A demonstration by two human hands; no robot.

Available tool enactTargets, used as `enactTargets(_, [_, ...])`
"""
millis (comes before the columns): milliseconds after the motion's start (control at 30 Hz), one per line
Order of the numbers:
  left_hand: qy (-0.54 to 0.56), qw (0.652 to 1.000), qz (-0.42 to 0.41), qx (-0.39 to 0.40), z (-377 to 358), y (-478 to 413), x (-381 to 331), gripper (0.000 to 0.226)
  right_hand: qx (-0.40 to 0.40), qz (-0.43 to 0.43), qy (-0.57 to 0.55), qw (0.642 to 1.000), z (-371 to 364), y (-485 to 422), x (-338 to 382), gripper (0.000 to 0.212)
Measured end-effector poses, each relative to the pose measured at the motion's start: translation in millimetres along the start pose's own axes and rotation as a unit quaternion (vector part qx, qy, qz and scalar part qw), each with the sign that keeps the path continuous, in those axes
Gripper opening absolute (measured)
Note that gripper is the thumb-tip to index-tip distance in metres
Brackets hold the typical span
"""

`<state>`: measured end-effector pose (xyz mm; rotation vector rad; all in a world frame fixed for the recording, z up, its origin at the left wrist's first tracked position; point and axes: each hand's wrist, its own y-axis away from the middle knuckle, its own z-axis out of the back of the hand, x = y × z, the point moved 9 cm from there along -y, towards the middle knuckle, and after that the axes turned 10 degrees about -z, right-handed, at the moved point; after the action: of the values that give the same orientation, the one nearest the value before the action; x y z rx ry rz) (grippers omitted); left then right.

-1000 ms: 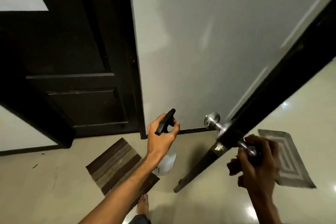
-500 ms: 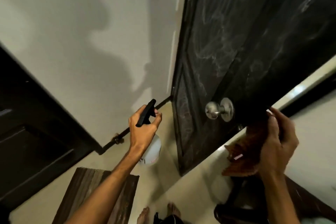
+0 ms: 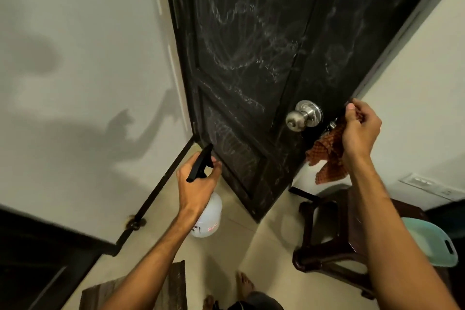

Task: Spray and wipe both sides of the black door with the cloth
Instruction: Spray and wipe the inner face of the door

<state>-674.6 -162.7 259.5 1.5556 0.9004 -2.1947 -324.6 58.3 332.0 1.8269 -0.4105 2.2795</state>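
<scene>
Black door [image 3: 251, 63] stands ahead, face streaked with pale smears, steel knob [image 3: 303, 116] at its right edge. Left hand [image 3: 195, 187] curled round spray bottle [image 3: 207, 214] neck, near door's foot. Right hand [image 3: 361, 131] pinches checked cloth [image 3: 327, 156] against door edge, right of knob

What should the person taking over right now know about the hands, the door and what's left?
Left hand grips the spray bottle, its nozzle toward the lower panel.
Right hand holds the cloth at the black door's free edge, beside the knob.
This face shows whitish smears and streaks; whether they are spray or wiping marks is unclear.
Left: wipe this face clean. The other side is out of view.
</scene>
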Motion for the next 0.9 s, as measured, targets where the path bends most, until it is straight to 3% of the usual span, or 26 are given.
enactTargets(200, [0.025, 0.999, 0.008, 0.036, -42, -13, 2, 0.024, -0.056, 0.026, 0.001, 0.998, 18, -8, -1, 0.042])
enactTargets(467, [0.034, 0.998, -0.008, 0.055, -92, -47, -8, 0.023, -0.090, 0.041, 0.035, 0.995, 26, -56, -8, 0.039])
enactTargets(800, [0.014, 0.997, 0.016, 0.068, -138, -71, -3, 0.017, -0.112, -0.009, 0.016, 0.994, 40, -126, -26, 0.036])
enactTargets(900, [0.015, 0.997, 0.023, 0.076, -141, -73, 1, 0.017, -0.125, -0.050, -0.043, 0.990, 50, -118, -43, 0.039])
